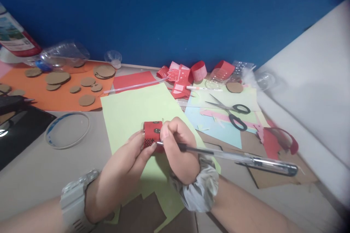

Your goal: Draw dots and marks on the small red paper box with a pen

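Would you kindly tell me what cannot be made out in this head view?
- Pen tip: hidden behind the left hand fingers, where the clear ballpoint pen in the right hand meets the small red paper roll.
- Roll's dark markings: too small to read.
- Labelled plastic bottle: cut by the left edge.
- Right side: blurred.

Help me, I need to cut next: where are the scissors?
In the head view the scissors lie right of centre on the pastel paper sheets, beyond the right hand and its pen.
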`<action>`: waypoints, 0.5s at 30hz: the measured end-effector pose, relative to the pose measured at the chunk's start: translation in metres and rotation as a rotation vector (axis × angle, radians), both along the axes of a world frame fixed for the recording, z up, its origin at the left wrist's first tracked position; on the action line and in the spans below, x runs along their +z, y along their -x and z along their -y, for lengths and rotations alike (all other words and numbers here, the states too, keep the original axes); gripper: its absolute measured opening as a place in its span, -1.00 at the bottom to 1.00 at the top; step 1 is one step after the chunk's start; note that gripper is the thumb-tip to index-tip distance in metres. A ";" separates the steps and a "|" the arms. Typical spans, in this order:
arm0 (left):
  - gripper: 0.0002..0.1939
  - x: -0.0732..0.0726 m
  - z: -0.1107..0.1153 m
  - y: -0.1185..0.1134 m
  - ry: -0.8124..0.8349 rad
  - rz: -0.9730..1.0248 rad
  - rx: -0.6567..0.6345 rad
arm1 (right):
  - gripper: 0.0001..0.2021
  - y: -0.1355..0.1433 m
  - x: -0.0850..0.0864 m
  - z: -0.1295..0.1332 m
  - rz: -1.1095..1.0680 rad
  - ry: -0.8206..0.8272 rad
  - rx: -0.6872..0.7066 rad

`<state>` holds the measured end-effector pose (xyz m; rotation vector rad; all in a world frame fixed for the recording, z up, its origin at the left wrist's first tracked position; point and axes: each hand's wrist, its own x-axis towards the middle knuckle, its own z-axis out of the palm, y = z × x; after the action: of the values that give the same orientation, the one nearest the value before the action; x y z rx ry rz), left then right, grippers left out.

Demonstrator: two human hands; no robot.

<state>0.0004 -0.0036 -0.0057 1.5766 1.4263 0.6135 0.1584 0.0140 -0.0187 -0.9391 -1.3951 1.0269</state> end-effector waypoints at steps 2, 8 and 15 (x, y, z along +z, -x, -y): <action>-0.69 0.000 0.001 0.000 0.033 0.027 -0.006 | -0.69 0.000 -0.001 0.002 -0.020 -0.025 -0.016; -0.76 0.001 0.000 0.000 0.057 0.034 -0.049 | -0.68 -0.002 0.001 0.004 0.005 -0.053 -0.009; -0.80 0.006 0.002 0.000 0.075 0.033 -0.019 | -0.66 -0.005 -0.003 0.006 0.006 0.011 0.050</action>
<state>0.0001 -0.0058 0.0006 1.5135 1.3921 0.5661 0.1630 0.0077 -0.0217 -0.9196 -1.4255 1.0712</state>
